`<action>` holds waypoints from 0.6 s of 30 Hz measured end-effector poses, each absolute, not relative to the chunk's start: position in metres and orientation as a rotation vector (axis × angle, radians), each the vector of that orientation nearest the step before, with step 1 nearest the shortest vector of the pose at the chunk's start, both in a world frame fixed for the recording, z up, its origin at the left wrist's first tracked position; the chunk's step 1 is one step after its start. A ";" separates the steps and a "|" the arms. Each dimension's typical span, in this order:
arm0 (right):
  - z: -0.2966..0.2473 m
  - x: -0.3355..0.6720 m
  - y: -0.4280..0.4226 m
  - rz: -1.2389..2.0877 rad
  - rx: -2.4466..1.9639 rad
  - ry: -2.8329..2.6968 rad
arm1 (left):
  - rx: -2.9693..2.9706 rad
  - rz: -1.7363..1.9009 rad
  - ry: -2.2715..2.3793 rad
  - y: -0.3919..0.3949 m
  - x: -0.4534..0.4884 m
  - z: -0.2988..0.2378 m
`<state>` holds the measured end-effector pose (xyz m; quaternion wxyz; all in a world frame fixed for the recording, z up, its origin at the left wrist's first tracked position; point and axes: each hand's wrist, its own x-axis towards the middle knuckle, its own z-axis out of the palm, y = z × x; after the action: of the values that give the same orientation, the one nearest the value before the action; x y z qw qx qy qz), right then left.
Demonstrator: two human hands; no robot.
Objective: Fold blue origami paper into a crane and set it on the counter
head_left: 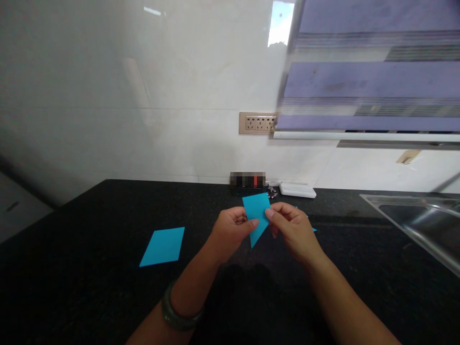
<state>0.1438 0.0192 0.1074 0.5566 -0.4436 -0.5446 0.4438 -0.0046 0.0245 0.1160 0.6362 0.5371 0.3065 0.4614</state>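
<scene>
A piece of bright blue paper [257, 206] is held up above the dark counter, its lower end tapering to a point. My left hand [232, 232] pinches it from the left, thumb lying across its face. From the other side my right hand [291, 225] grips its right edge between thumb and fingers. The fingers behind the paper are partly hidden. Flat on the counter to the left lies a second blue sheet [163, 246]. A small blue tip [314, 230] shows from behind my right hand; the rest of it is hidden.
The black countertop [89, 287] runs back to a tiled wall with a socket strip [259, 123]. At the wall stand a dark box [247, 180] and a white flat object [297, 189]. A metal sink [424, 220] is at the right, below a purple striped blind [359, 81].
</scene>
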 end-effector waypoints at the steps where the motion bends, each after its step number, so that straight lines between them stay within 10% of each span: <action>1: 0.107 0.145 0.020 1.045 -1.055 -1.278 | 1.246 1.032 0.706 0.025 -0.005 0.115; 13: 0.107 0.142 0.019 1.069 -1.024 -1.098 | 2.381 1.539 1.143 0.025 -0.002 0.109; 18: 0.110 0.147 0.022 0.918 -1.022 -1.110 | 1.888 1.421 1.115 0.026 -0.002 0.110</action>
<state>0.1467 0.0218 0.1104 0.6349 -0.4470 -0.4856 0.4016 -0.0023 0.0260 0.1097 0.2613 0.6975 0.4118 0.5250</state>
